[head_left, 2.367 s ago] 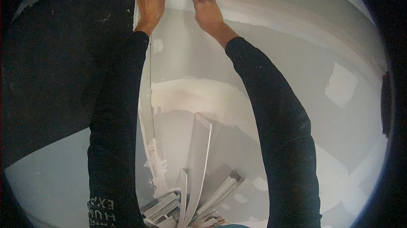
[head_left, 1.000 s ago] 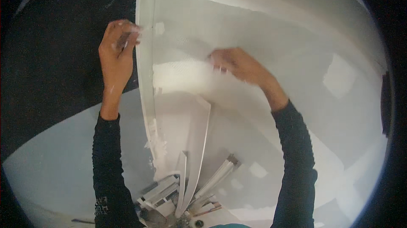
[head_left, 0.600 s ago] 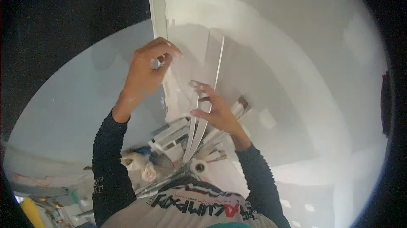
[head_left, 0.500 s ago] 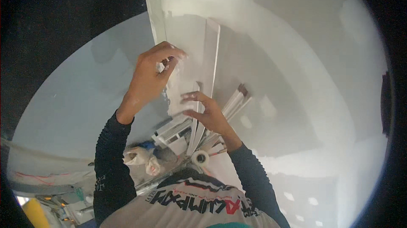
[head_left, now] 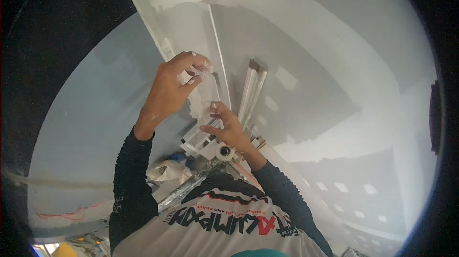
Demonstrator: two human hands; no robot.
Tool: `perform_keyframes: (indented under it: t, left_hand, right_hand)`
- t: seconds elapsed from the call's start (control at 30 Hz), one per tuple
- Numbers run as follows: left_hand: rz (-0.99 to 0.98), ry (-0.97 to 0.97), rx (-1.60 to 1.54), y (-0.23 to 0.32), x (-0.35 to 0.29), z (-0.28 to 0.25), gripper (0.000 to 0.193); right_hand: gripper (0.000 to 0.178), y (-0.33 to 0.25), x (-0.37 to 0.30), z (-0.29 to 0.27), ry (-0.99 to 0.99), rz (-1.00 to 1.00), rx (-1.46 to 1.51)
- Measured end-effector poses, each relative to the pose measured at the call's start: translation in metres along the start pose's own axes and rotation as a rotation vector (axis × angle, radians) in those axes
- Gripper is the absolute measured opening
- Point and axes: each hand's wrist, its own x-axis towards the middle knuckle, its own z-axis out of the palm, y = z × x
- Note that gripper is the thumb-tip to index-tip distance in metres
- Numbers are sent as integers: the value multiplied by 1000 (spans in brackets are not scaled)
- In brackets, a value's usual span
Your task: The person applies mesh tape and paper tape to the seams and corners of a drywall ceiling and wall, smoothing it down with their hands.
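My left hand (head_left: 168, 87) is raised beside the white wall corner, fingers and thumb curled toward each other. White paste smears its fingertips, and a whitish bit shows inside the curl; I cannot make out what it is. Lower and to the right, my right hand (head_left: 229, 128) has its thumb and fingers apart, with white on the fingertips. A pale, ragged-edged white patch (head_left: 204, 88) shows between the two hands; whether it is a strip or paste on the wall I cannot tell.
Long white profiles (head_left: 250, 89) lean against the wall beyond my right hand. A white roll (head_left: 224, 152) and a crumpled pale bag (head_left: 168, 171) lie below. The blue-grey wall (head_left: 100, 113) fills the left; filler patches mark the grey boards (head_left: 315, 94) at right.
The view has turned, so the wall corner and leaning profiles appear shifted left. Both hands keep nearly the same pose; the left fingertips show more white.
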Motion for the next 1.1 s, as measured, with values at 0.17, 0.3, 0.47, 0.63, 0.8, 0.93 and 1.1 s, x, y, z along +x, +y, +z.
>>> perform_keyframes:
  t: [0.17, 0.3, 0.47, 0.63, 0.8, 0.93, 1.1]
  left_hand:
    - [317, 14, 4, 1, 1, 0, 22]
    - [300, 43, -208, 15, 2, 9, 25]
    - [313, -102, -164, 2, 3, 17, 31]
    - [169, -777, -630, -21, 20, 53, 63]
    - [319, -1039, -648, -16, 17, 183, 79]
    - [-151, -1380, -876, 14, -20, 264, 77]
    - [-118, -1513, -924, 51, -43, 300, 77]
  right_hand:
    - [31, -22, -24, -65, 65, -5, 405]
    - [26, -82, -41, -135, 166, 52, 269]
    - [26, -147, -71, -171, 248, -91, 142]
    - [29, -174, -114, -191, 165, 17, -153]
    - [27, -164, -143, -190, 70, 231, -386]
    - [38, -146, -190, -213, 219, 270, -401]
    - [47, -114, -277, -215, 559, 204, -714]
